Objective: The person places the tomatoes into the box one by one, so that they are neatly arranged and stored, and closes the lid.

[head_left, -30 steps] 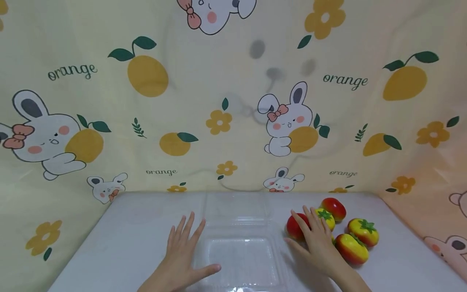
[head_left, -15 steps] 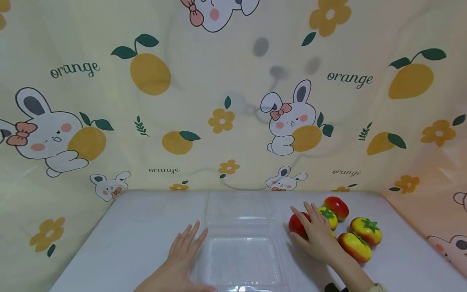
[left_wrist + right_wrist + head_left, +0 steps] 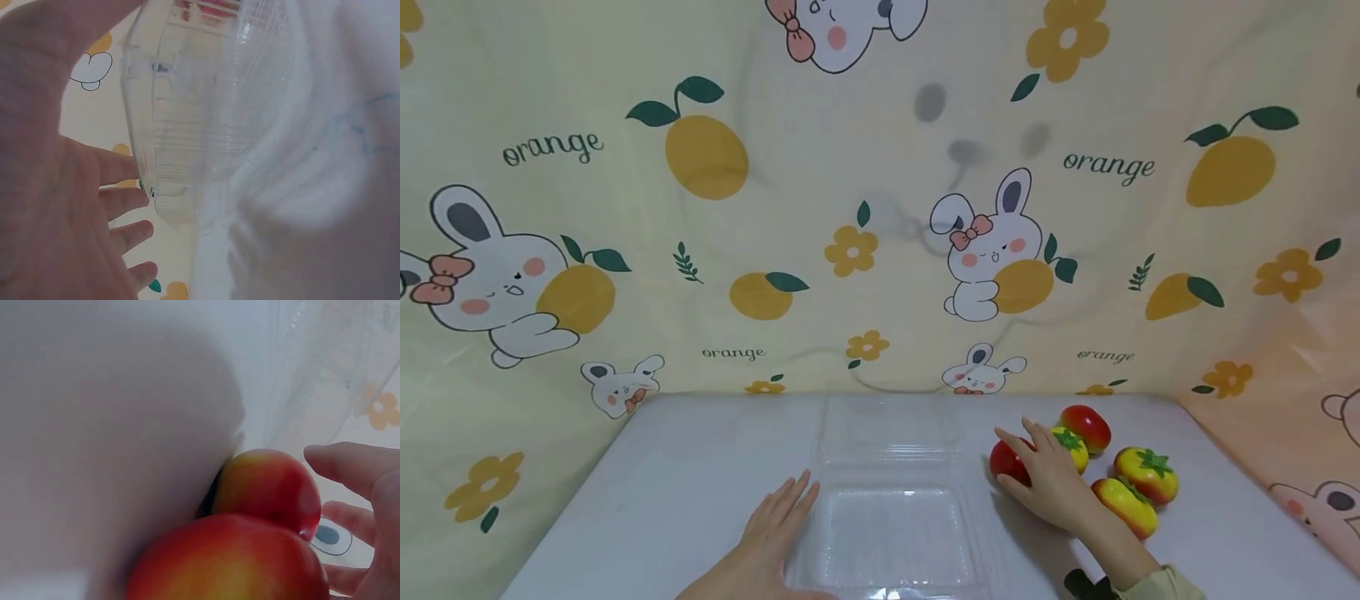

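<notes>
In the head view a clear plastic clamshell box (image 3: 895, 533) lies with its lid folded back. My left hand (image 3: 760, 542) is at its left side, fingers extended; in the left wrist view the fingertips (image 3: 140, 230) come close to the box's rim, and touch there is unclear. To the right, my right hand (image 3: 1052, 483) reaches over a red fruit (image 3: 1011, 462), thumb in front and fingers above. The right wrist view shows that fruit (image 3: 269, 490) beside the thumb and fingers, not clearly gripped. A larger red-and-yellow fruit (image 3: 231, 562) is nearer that camera.
Right of and behind the right hand are a red fruit (image 3: 1086, 428), a yellow one with green leaves (image 3: 1072, 450), and two red-and-yellow ones, one leafy (image 3: 1146, 475), one nearer (image 3: 1123, 508). A cloth printed with rabbits and oranges (image 3: 850, 167) stands behind the white table (image 3: 700, 467).
My left hand has lowered slightly, its spread fingers drawing together beside the box. The right hand has settled closer round the red fruit, and its sleeve has come into view.
</notes>
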Tool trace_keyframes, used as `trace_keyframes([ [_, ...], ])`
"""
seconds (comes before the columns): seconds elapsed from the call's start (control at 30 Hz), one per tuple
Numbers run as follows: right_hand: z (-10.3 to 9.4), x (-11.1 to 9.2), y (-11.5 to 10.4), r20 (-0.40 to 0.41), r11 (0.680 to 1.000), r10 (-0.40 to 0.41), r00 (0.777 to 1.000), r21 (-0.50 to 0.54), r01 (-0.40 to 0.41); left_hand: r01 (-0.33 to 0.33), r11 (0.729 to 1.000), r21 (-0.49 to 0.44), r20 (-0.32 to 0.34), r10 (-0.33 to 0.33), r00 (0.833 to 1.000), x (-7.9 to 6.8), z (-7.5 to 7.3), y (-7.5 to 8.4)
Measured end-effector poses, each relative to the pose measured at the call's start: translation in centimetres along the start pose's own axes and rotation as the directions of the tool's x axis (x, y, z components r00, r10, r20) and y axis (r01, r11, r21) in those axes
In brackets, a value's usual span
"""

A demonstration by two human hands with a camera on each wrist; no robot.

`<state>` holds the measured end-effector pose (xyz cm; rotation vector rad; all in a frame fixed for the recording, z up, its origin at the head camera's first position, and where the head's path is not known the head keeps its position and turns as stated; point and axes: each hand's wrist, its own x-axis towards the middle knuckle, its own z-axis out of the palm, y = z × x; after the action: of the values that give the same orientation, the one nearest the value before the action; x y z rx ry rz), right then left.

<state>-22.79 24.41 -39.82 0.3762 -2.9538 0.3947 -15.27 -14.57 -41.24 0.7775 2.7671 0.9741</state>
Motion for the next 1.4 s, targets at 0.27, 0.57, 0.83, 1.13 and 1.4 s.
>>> trace_keyframes([
  [0.27, 0.3, 0.07, 0.23, 0.059, 1.0, 0.019, 0.998, 0.015, -0.02, 0.05, 0.997, -0.059, 0.026, -0.049, 0.998, 0.1, 0.05, 0.27],
  [0.57, 0.45, 0.23, 0.12, 0.106, 0.999, 0.04, 0.994, -0.013, -0.039, 0.08, 0.995, -0.063, 0.017, -0.079, 0.997, 0.2, 0.61, 0.44],
  [0.83, 0.42, 0.33, -0.02, 0.092, 1.0, 0.019, 0.996, -0.026, -0.017, 0.077, 0.995, -0.057, 0.004, -0.077, 0.997, 0.11, 0.75, 0.56],
  [1.13, 0.41, 0.1, -0.08, 0.049, 1.0, 0.006, 0.999, -0.002, -0.005, 0.101, 0.993, -0.061, 0.01, -0.101, 0.995, 0.07, 0.8, 0.49],
  [1.4, 0.51, -0.13, -0.25, -0.003, 0.999, -0.005, 1.0, 0.04, 0.005, 0.08, 0.996, -0.045, -0.002, -0.08, 0.997, -0.15, 0.64, 0.35],
])
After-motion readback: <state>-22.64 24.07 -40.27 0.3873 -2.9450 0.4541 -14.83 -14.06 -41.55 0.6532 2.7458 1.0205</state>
